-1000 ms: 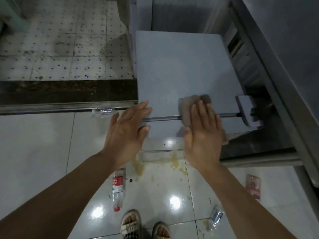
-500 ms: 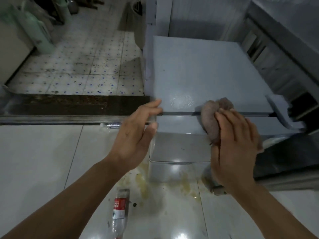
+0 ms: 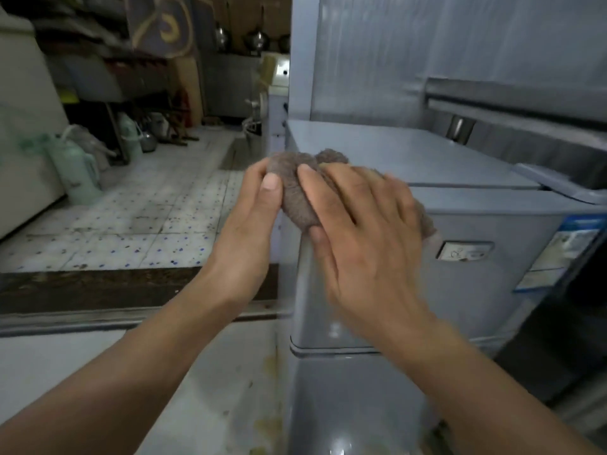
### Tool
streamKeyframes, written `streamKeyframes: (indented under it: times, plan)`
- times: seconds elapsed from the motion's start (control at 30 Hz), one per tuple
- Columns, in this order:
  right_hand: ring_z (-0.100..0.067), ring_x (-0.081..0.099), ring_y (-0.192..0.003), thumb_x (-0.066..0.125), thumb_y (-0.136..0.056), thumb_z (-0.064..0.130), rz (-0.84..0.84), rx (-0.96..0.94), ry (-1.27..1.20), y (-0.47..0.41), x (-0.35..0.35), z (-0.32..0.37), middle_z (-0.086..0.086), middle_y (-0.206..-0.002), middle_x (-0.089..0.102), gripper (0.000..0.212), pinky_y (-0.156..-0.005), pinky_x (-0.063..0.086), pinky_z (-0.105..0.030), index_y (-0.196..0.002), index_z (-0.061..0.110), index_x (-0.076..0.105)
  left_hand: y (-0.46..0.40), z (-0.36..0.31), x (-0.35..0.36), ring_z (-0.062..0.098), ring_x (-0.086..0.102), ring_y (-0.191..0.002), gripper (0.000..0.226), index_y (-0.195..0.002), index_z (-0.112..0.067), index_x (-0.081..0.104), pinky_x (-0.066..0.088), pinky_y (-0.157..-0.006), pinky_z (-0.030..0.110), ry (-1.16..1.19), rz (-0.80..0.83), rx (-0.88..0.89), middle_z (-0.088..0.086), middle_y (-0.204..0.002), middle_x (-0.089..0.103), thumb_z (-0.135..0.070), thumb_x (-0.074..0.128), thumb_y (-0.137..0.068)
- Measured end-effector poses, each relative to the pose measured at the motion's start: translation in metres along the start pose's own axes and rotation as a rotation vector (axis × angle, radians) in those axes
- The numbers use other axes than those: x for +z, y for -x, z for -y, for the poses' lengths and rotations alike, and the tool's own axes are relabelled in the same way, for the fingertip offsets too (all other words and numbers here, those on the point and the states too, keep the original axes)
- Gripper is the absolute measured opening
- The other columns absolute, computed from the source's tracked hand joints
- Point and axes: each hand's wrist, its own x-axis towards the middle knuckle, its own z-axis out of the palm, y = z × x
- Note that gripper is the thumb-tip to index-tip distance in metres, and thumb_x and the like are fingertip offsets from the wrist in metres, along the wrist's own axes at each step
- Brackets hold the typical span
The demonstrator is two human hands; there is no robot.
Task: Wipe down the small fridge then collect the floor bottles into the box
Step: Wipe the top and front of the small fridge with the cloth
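The small grey fridge stands in front of me, its flat top and door front in view. A bunched brown-grey cloth sits at the fridge's upper left front corner. My left hand grips the cloth's left side with thumb and fingers. My right hand holds the cloth from the right, thumb hooked under it, fingers spread over it. No floor bottles or box are in view.
A taller grey appliance rises behind and to the right of the fridge. Green plastic jugs and clutter stand on the speckled tile floor at left. A dark threshold strip crosses the floor; yellowish stains mark the white tiles.
The view has tilted up, so the floor bottles dropped out of sight. My left hand left the fridge's front edge and took hold of the cloth, which both hands now hold at the left corner.
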Motion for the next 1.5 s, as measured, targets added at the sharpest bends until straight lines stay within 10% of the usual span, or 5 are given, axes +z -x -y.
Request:
streamKeyframes:
  times: [0.1,0.57,0.7,0.9,1.5]
  plan:
    - [-0.033,0.050,-0.117,0.038,-0.092,0.024,-0.109,0.029,0.022,0.013,0.000,-0.029,-0.011,-0.123,0.057,0.042,-0.109,0.020,-0.047,-0.128,0.009,0.055,0.002,0.004,0.010,-0.012,0.040,-0.122,0.045,-0.131,-0.039,0.040,0.032,-0.097,0.004,-0.119,-0.021,0.096,-0.028,-0.128,0.049,-0.054,0.024,-0.091]
    - [-0.021,0.012,-0.146,0.032,-0.101,0.015,-0.252,0.618,-0.107,0.087,-0.031,-0.210,-0.009,-0.159,0.011,0.056,-0.119,0.014,-0.042,-0.152,0.012,0.008,0.010,0.008,0.042,0.005,0.035,-0.109,0.044,-0.117,-0.019,0.058,0.028,-0.091,0.025,-0.631,-0.280,0.533,-0.010,-0.111,0.050,-0.038,0.027,-0.093]
    - [-0.008,-0.004,-0.145,0.034,-0.100,0.013,-0.283,0.492,-0.124,0.118,-0.005,-0.197,-0.001,-0.160,-0.003,0.064,-0.117,-0.001,-0.021,-0.151,0.024,-0.003,0.011,0.021,0.051,0.025,0.038,-0.116,0.039,-0.125,-0.013,0.053,0.025,-0.093,0.028,-0.661,-0.351,0.555,0.004,-0.123,0.051,-0.025,0.032,-0.094]
    - [-0.015,-0.003,-0.145,0.030,-0.094,0.027,-0.131,0.490,0.142,0.187,0.029,-0.186,-0.002,-0.156,0.003,0.059,-0.116,0.010,-0.052,-0.147,0.016,0.007,0.008,0.024,0.057,0.026,0.037,-0.110,0.039,-0.121,-0.012,0.054,0.025,-0.093,0.026,-0.647,-0.413,0.580,0.008,-0.120,0.051,-0.025,0.033,-0.092]
    - [-0.023,0.004,-0.147,0.035,-0.095,0.019,-0.274,0.301,-0.039,0.113,0.013,-0.143,-0.004,-0.157,0.009,0.059,-0.117,0.013,-0.050,-0.148,0.012,0.010,0.010,0.025,0.051,0.009,0.032,-0.115,0.038,-0.127,-0.021,0.051,0.030,-0.095,0.030,-0.585,-0.375,0.585,-0.020,-0.118,0.040,-0.022,0.034,-0.093]
